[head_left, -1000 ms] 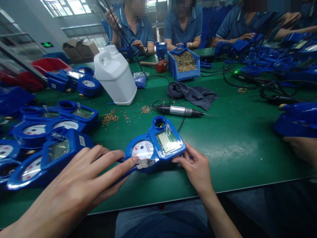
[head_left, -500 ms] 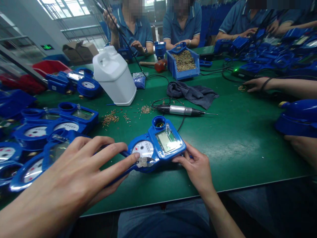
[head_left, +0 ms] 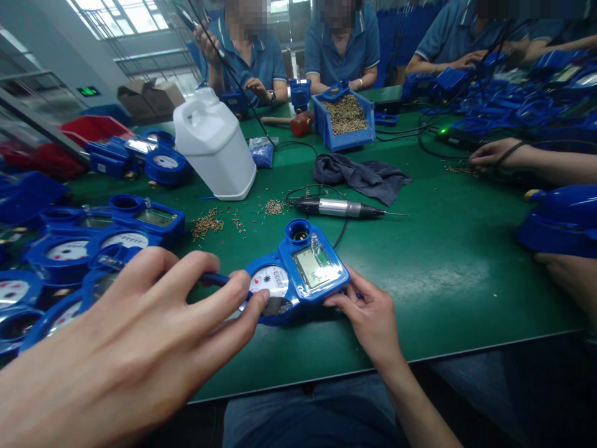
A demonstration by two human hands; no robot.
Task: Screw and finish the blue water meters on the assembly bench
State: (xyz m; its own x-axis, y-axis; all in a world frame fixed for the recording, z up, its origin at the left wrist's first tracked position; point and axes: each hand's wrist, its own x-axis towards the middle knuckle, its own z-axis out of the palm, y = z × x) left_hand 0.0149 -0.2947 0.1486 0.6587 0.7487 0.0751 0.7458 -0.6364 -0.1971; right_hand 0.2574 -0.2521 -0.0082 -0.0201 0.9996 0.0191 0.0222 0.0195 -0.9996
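A blue meter (head_left: 321,289) lies on the green table, with a round white dial at its left, a square display at its right and an open round socket at the top. My left hand (head_left: 186,323) is wrapped round blue-handled pliers (head_left: 213,278), whose dark jaws rest over the lower part of the dial. Its index fingertip touches the dial; the palm side and most of the handles are hidden. My right hand (head_left: 368,311) grips the meter's lower right edge between thumb and fingers.
Several blue meters (head_left: 69,249) crowd the left. Beyond my hands lie loose screws (head_left: 208,224), an electric screwdriver (head_left: 333,207), a grey cloth (head_left: 361,177), a white jug (head_left: 217,146) and a blue bin (head_left: 347,142) of screws. A person's hand (head_left: 499,152) is at right.
My left hand has shifted slightly right and closed further round the pliers, and the jaws now lie lower over the dial. At right, the other person's hand has moved a little right.
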